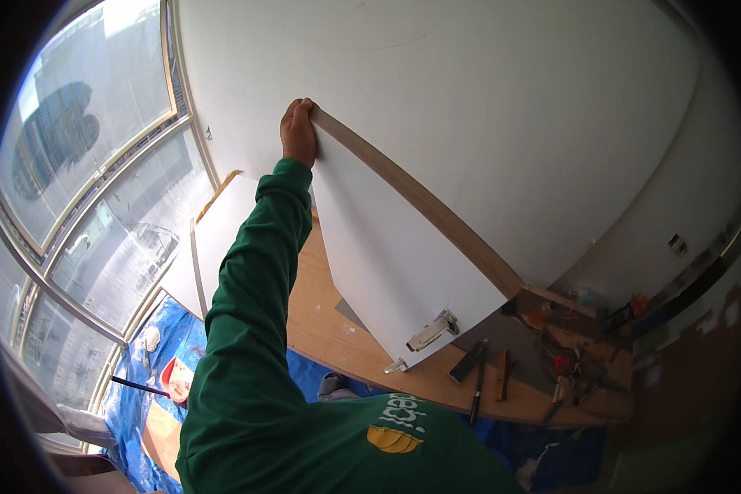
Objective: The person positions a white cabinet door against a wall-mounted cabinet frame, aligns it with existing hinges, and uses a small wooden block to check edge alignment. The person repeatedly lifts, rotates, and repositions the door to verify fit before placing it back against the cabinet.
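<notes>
My left hand [299, 132], at the end of an outstretched green sleeve, is closed around the far upper corner of a white panel [387, 247]. This panel has a wood-grain edge strip [412, 193] facing up. It stands on edge over the wooden table [317, 313], slanting from the far left to the near right. A metal hinge [434, 330] is fixed to its face near the close end, and a smaller metal fitting [396, 365] shows at its lower corner. My right hand is not in view.
Hand tools [572, 366], a black block [469, 362] and a brown strip [502, 375] lie on the table's right part. Another white panel [230, 206] stands at the left by the windows [107, 165]. Blue sheeting [169, 329] covers the floor. A white wall [486, 90] rises behind.
</notes>
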A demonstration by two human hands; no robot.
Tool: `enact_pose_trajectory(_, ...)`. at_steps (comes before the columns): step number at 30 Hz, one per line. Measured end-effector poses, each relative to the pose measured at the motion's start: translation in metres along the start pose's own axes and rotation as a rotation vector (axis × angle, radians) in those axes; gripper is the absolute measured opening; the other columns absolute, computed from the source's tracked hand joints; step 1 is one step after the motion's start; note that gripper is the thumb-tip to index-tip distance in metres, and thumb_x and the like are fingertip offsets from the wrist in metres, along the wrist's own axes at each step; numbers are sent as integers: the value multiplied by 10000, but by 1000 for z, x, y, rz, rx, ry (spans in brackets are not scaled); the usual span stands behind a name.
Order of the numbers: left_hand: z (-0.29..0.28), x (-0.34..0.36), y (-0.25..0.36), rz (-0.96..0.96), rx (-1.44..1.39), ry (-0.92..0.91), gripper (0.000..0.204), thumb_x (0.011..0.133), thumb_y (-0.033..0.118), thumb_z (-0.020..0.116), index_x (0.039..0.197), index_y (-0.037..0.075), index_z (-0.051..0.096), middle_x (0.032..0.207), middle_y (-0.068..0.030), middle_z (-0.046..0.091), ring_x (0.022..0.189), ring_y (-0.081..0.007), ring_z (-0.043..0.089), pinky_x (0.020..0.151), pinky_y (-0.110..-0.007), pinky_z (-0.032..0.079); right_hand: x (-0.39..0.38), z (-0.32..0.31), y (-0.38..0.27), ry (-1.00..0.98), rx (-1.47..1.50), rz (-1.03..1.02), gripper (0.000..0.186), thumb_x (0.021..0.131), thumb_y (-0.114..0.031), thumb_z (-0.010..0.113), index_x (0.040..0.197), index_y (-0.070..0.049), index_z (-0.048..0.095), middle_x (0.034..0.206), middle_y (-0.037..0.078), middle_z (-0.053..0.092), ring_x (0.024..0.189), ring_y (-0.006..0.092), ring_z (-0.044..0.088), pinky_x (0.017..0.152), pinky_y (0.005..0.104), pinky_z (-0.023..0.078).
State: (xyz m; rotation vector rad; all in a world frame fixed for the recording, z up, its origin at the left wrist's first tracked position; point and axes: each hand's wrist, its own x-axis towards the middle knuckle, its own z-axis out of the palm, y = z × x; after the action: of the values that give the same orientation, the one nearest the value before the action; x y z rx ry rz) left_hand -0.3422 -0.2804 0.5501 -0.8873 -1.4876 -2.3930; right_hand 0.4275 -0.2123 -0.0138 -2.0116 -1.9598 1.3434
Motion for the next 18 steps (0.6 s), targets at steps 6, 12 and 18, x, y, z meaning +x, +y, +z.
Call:
enact_pose_trajectory(6,5,-4,-2,-73,12,115,423,1062,393,561,917,10,667,872,-11,576,885,-142,495,848,-318,434,-1,4,-8,-15,-13,-10,456,990,-398,683,859,38,710,765,185,669,714,277,656,700,453,520)
enact_pose_trajectory(12,0,-8,-2,-78,78,91,551,1085,499,523,988,-19,686,916,-46,620,900,-163,534,863,-342,462,-3,9,-10,-28,-17,-20,456,988,-397,685,849,36,710,752,178,664,703,273,651,693,451,518)
enact_pose_trajectory(18,-3,-2,-10,-190,29,107,712,1092,602,454,1135,-67,694,1053,-102,677,1014,-195,580,960,-338,464,-6,13,-9,-41,-21,-25,456,985,-397,687,839,34,709,740,171,659,693,268,646,685,449,516)
